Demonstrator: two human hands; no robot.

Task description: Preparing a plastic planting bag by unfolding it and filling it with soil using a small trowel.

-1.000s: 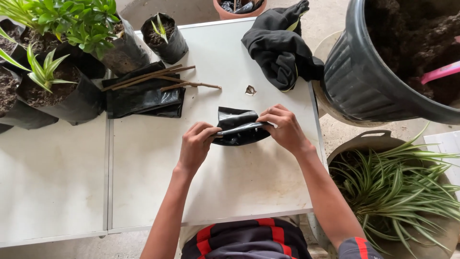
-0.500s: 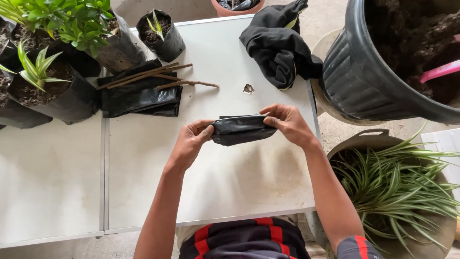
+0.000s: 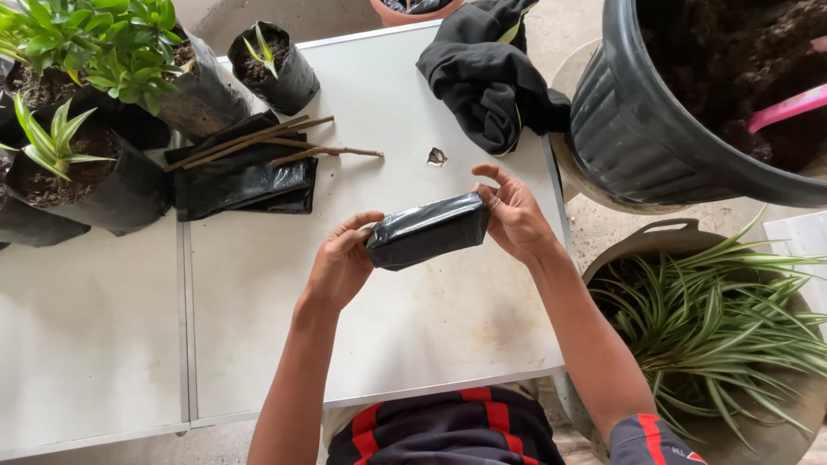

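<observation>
I hold the empty black plastic nursery bag point(image 3: 428, 230) above the white table point(image 3: 413, 344), my left hand point(image 3: 340, 263) and right hand point(image 3: 514, 215) each pinching one end, and it seems light, thin and slippery, so I grip its edges.

White tabletop point(image 3: 413, 344), two panels side by side. Far left: several black grow bags with green plants point(image 3: 95, 52), crowded together; one small bag with a striped seedling point(image 3: 274, 76) stands just apart. Beside them, a stack of flat black bags point(image 3: 237, 182) with thin brown sticks point(image 3: 258, 142) lying across it. Dark cloth point(image 3: 487, 77) on the far right edge. Small torn scrap point(image 3: 438, 157). Off the tabletop, right: large black pot of soil point(image 3: 655, 129); basin of striped, grass-like plants point(image 3: 724, 319).
</observation>
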